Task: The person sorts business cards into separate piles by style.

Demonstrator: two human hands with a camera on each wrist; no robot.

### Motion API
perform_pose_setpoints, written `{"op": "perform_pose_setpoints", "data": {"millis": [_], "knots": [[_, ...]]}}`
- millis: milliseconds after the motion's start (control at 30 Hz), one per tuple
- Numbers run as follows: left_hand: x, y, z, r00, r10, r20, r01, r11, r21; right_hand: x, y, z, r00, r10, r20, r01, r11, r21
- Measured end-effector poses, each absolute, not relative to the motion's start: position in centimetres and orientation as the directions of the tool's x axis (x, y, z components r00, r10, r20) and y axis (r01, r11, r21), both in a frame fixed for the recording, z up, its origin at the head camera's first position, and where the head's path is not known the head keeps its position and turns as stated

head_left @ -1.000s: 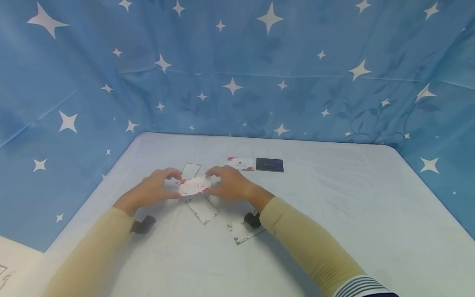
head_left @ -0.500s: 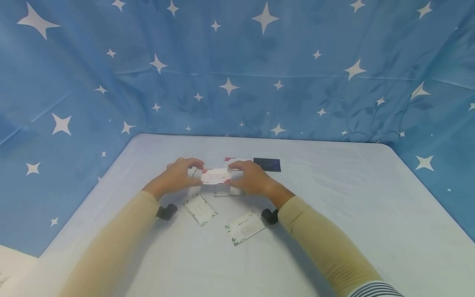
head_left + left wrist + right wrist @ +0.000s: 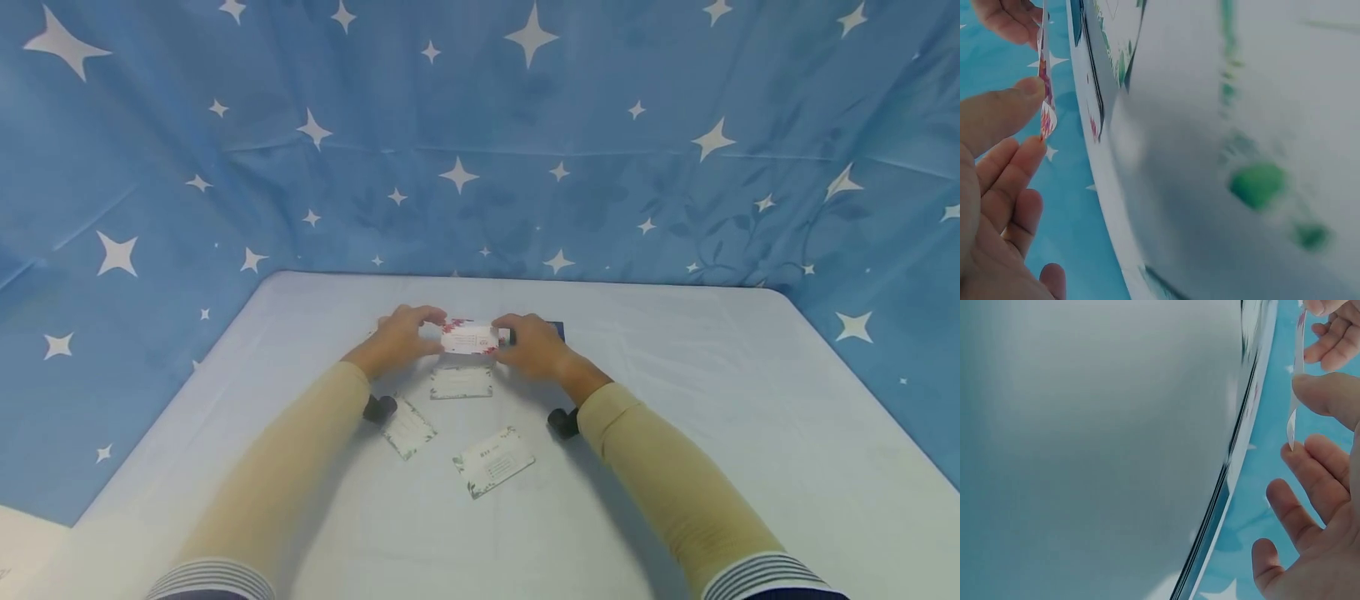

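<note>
Between my two hands a white business card with red flower corners [image 3: 470, 339] is held up over the far part of the table. My left hand [image 3: 401, 339] pinches its left end between thumb and fingers, while my right hand [image 3: 536, 348] pinches the right end. Seen nearly edge-on in the left wrist view, the card [image 3: 1046, 94] bends slightly at the thumb. The right wrist view shows its other end between thumb [image 3: 1319, 394] and fingertips, with a slight curl. Behind it, another red-flowered card [image 3: 505, 337] is mostly hidden.
Three white cards with green leaf borders lie nearer on the white table: one just in front of the hands [image 3: 461, 383], one at left [image 3: 409, 432], one at right [image 3: 494, 462]. A dark blue card [image 3: 557, 328] shows partly behind my right hand. A blue starry curtain [image 3: 480, 208] hangs behind.
Both hands have carried the card to the right and farther back, in front of the other red-flowered card. The leaf-bordered cards have come into fuller view.
</note>
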State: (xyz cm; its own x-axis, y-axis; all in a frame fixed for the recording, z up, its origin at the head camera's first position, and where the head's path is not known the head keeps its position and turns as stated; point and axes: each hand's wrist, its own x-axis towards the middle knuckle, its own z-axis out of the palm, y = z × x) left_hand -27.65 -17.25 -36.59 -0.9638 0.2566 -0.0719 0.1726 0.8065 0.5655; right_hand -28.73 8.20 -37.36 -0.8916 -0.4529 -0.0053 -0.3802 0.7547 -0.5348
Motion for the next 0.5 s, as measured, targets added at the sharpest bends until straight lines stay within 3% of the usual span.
{"op": "perform_pose_setpoints", "data": {"millis": [200,500], "knots": [[-29.6,-16.1,-37.7,-0.956,0.282,-0.083,0.186,0.798,0.573,-29.7,8.7,-37.3,-0.900,-0.435,-0.020,-0.380,0.807,-0.452],[-30.5,-15.3,-37.0,-0.950,0.278,-0.142,0.172,0.846,0.504,-31.0,8.4,-37.4,-0.913,-0.397,-0.093,-0.325,0.847,-0.421]]}}
